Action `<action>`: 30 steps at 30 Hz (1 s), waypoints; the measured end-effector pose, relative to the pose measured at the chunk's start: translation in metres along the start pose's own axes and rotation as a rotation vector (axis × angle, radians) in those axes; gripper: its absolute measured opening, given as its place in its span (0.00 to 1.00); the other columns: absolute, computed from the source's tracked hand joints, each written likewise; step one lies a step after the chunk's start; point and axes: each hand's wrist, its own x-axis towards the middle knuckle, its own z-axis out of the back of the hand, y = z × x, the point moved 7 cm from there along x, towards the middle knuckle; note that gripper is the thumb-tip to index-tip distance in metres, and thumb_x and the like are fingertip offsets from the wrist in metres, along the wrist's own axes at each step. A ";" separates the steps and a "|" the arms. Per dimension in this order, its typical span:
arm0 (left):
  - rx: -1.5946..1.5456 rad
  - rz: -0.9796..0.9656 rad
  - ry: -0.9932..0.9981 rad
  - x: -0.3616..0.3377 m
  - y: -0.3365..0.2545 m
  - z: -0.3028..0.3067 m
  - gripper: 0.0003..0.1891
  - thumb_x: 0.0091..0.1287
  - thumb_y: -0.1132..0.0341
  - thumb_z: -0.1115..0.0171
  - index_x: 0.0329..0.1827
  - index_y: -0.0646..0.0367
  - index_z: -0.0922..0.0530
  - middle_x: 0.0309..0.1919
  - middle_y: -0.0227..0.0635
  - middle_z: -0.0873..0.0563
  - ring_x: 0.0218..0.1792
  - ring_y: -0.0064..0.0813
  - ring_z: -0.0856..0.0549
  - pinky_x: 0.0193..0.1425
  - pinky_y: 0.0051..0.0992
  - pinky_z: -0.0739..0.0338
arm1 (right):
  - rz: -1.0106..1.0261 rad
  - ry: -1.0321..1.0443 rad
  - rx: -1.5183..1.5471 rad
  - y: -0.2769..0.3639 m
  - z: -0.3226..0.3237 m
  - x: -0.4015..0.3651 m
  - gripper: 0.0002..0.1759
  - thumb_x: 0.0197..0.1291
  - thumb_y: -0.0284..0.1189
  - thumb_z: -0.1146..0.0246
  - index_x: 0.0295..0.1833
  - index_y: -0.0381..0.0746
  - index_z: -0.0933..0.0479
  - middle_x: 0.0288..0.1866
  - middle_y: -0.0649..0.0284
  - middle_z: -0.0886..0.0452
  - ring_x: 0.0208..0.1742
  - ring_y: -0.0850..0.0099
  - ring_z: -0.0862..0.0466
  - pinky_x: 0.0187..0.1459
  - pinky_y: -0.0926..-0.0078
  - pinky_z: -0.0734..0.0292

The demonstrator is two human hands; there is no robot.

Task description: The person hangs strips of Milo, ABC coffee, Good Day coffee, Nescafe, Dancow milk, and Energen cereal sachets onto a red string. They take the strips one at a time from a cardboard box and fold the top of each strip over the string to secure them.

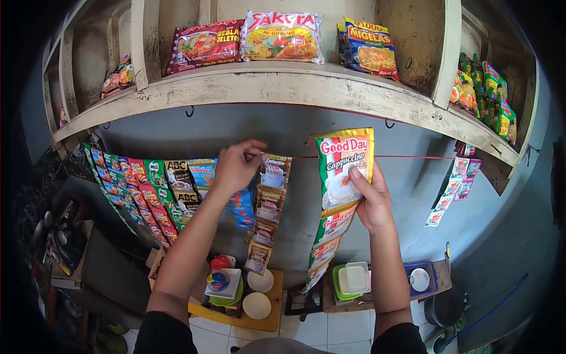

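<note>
My right hand (371, 200) grips the top packet of a hanging strip of Good Day Cappuccino sachets (341, 177), green and gold, which trails down toward the floor. My left hand (236, 165) pinches the top of a brown strip of coffee sachets (268, 206) where it hangs on a red string (413, 157) stretched under the shelf. The two strips hang side by side, a little apart.
More sachet strips (147, 189) hang at the left and a short one (454, 189) at the right. A wooden shelf (283, 88) above holds noodle packets (282, 36). Below are a yellow stool (259, 323) with lidded cups and plastic containers (352, 280) on a bench.
</note>
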 end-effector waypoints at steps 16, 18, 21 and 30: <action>0.151 -0.415 -0.105 -0.011 -0.063 0.004 0.20 0.51 0.62 0.27 0.47 0.53 0.19 0.53 0.37 0.18 0.50 0.42 0.18 0.60 0.39 0.30 | -0.203 -0.075 -0.144 -0.046 0.009 0.043 0.17 0.65 0.31 0.38 0.57 0.38 0.26 0.45 0.63 0.17 0.46 0.76 0.19 0.50 0.76 0.24; 0.197 -0.688 -0.184 -0.016 -0.094 -0.005 0.20 0.49 0.66 0.29 0.48 0.50 0.19 0.56 0.32 0.19 0.52 0.39 0.19 0.56 0.36 0.26 | -0.195 -0.070 -0.171 -0.046 0.005 0.044 0.17 0.65 0.31 0.38 0.57 0.37 0.26 0.45 0.64 0.17 0.47 0.76 0.19 0.50 0.76 0.24; 0.420 -0.940 -0.088 -0.015 -0.105 -0.029 0.18 0.49 0.70 0.33 0.46 0.48 0.18 0.55 0.26 0.18 0.52 0.36 0.19 0.53 0.35 0.25 | -0.186 -0.036 -0.215 -0.039 0.004 0.047 0.19 0.65 0.31 0.38 0.59 0.36 0.27 0.46 0.63 0.17 0.48 0.76 0.19 0.51 0.76 0.25; 0.205 -0.614 -0.052 0.031 -0.088 -0.045 0.16 0.54 0.74 0.39 0.47 0.49 0.18 0.42 0.30 0.13 0.40 0.38 0.15 0.44 0.37 0.21 | -0.051 -0.004 -0.230 -0.031 0.026 0.024 0.33 0.62 0.24 0.36 0.70 0.36 0.41 0.49 0.56 0.18 0.48 0.73 0.17 0.50 0.76 0.22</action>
